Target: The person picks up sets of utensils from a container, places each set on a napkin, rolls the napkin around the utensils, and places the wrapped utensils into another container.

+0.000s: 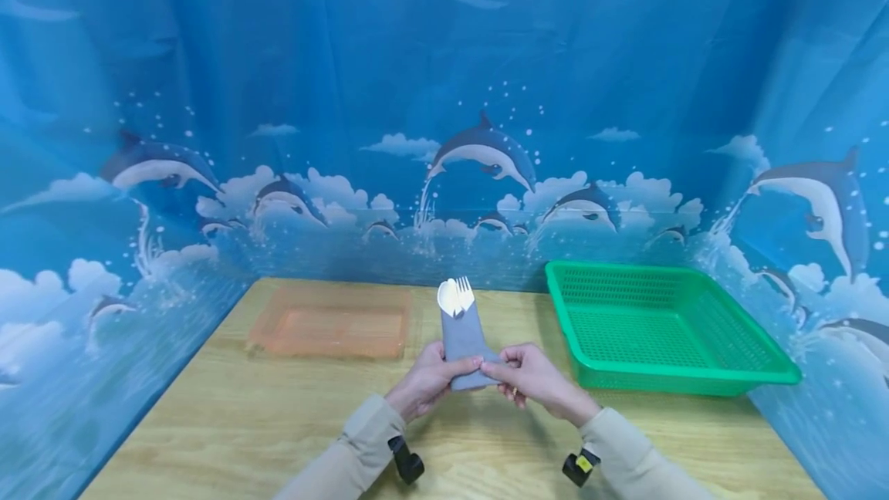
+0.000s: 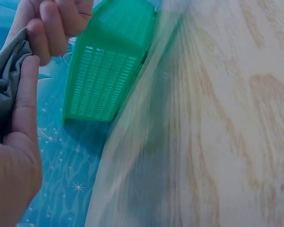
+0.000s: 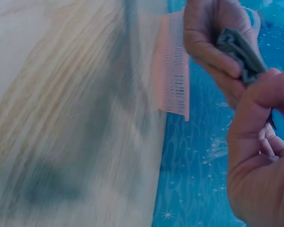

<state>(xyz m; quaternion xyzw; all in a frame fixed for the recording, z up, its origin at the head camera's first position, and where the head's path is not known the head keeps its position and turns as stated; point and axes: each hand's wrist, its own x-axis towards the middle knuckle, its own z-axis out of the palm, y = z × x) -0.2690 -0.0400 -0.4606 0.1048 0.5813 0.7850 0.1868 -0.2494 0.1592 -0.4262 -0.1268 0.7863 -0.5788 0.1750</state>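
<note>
A grey folded cloth (image 1: 461,338) is held up in front of the body, with the pale heads of a spoon (image 1: 447,298) and a fork (image 1: 464,294) sticking out of its top end. My left hand (image 1: 425,383) grips the lower part of the cloth, thumb lying across its front. On the other side, my right hand (image 1: 538,380) pinches a corner of the cloth pulled out to the right, and the two thumb tips come close together. In the right wrist view the bunched lower edge of the cloth (image 3: 243,54) shows between both hands. The handles are hidden inside the cloth.
At the right on the wooden table (image 1: 229,400) stands a green perforated basket (image 1: 667,380). A lower orange basket (image 1: 333,347) sits at the back left. Behind the table hangs a blue curtain (image 1: 444,60) with dolphins printed on it.
</note>
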